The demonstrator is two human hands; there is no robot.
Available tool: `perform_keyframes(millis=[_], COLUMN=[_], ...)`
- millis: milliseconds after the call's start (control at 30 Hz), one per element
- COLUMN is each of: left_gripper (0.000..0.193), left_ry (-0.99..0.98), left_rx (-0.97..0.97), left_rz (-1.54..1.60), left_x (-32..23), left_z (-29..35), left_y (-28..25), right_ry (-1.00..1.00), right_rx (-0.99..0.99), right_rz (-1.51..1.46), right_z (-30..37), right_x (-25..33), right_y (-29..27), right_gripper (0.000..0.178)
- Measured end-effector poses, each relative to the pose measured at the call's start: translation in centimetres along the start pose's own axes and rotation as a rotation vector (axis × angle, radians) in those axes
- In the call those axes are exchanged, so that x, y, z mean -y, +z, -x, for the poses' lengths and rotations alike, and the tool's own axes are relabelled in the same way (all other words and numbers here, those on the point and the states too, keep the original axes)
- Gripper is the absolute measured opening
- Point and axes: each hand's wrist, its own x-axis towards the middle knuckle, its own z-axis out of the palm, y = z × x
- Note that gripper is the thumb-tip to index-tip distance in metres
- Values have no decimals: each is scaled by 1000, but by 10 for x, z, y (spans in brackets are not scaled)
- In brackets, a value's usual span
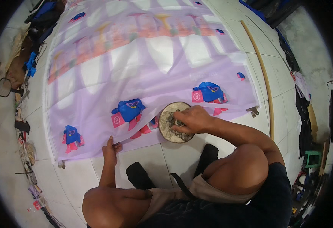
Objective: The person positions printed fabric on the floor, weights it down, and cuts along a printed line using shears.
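A large, thin lilac printed fabric sheet (98,93) with blue and pink bird figures lies spread over the tiled floor. At its near edge, left of centre, my left hand (110,149) pinches the fabric, and a loose flap rises in a fold toward the middle. My right hand (192,120) is closed around the handle of a round, pale grey, cement-like weight (169,129) with a dark rim. That weight sits over the sheet's near edge; its underside is hidden. Metal clips (253,111) grip the near right corner, and another clip (61,164) is at the near left corner.
My feet in black socks (140,174) rest on white tiles just short of the sheet. A long tan pole (265,78) lies along its right side. Clutter lines both walls, including a racket (4,87) at left and a green stool (312,159) at right.
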Motion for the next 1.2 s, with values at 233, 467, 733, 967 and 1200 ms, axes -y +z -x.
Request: perform_keyframes(millis=[233,467,733,967,1200], left_gripper=[34,31,38,30,20], left_ry=[54,7,24,131,211], left_rx=[-123,-92,-34,-142,-122], left_rz=[74,217,5,12,60], left_x=[17,24,28,6,-20], left_z=[-1,3,-15,-26,-7], left_y=[-2,23,-4,1,22], right_ry=[-205,-36,428,1644,1863], right_rx=[-89,231,-3,-206,-243], right_rz=[-202,-361,-640,-206,-173], right_z=[63,115,116,266,288], right_x=[27,47,-32,-222,-252], right_y=[9,17,16,25,32], right_gripper=[29,35,35,69,57])
